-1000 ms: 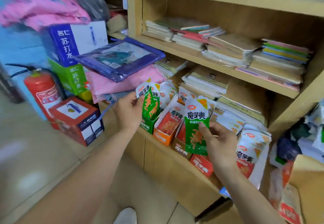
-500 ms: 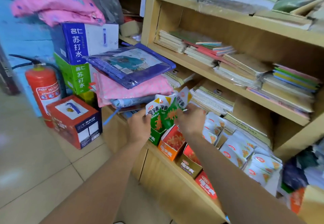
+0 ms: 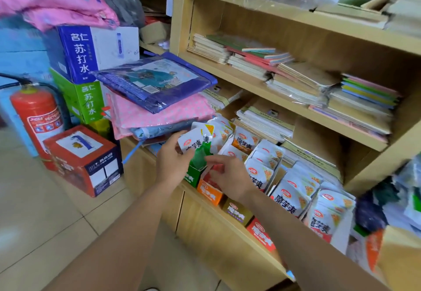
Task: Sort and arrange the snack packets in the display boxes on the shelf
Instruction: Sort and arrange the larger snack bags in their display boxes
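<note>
While the left hand (image 3: 173, 164) is pinching two green packets (image 3: 196, 146) upright — long axis vertical — the right hand (image 3: 230, 177) is hovering loose-fingered over four display boxes (image 3: 208, 194).

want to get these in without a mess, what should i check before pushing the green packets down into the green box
1. Grip: the left hand holds the green packets: ok.
2. Aim: the packets' lower ends sit at the opening of the green box: ok.
3. Seating: not ok, the packets lean and stick out high above the box.
4. Helper: the right hand is free to guide, fingers relaxed, holding nothing: ok.
5. Room left inside the box: cannot tell, the packets and hands hide it.
</note>
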`<state>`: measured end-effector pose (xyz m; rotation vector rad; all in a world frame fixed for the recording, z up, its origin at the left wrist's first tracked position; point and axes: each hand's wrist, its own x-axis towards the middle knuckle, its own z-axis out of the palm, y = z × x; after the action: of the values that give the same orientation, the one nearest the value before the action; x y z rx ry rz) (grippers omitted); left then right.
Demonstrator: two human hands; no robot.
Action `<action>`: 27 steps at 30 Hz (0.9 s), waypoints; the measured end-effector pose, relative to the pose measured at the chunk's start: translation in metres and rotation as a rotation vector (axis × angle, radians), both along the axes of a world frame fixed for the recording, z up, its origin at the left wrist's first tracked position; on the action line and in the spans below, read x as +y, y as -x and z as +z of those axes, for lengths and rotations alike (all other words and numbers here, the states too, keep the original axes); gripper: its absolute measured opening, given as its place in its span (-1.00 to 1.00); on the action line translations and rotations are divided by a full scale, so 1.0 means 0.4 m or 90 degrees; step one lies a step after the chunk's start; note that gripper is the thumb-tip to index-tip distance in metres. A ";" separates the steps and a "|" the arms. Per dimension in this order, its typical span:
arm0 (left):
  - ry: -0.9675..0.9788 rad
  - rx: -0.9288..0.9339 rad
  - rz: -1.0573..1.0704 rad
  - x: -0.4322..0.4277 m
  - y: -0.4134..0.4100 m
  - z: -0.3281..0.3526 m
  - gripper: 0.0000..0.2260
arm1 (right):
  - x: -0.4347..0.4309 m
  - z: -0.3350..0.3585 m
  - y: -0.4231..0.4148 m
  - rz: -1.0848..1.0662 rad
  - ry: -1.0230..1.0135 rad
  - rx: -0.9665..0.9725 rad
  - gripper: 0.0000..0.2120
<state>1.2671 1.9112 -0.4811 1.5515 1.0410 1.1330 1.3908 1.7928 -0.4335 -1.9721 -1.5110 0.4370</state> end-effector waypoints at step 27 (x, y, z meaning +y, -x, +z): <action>-0.408 0.441 -0.520 -0.341 -0.128 0.075 -0.59 | -0.545 0.003 -0.258 -0.104 0.004 -0.192 -0.62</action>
<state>1.3182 1.7748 -0.4509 2.6529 0.3116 0.3315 1.4940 1.5750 -0.4323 -2.2219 -1.5076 0.0762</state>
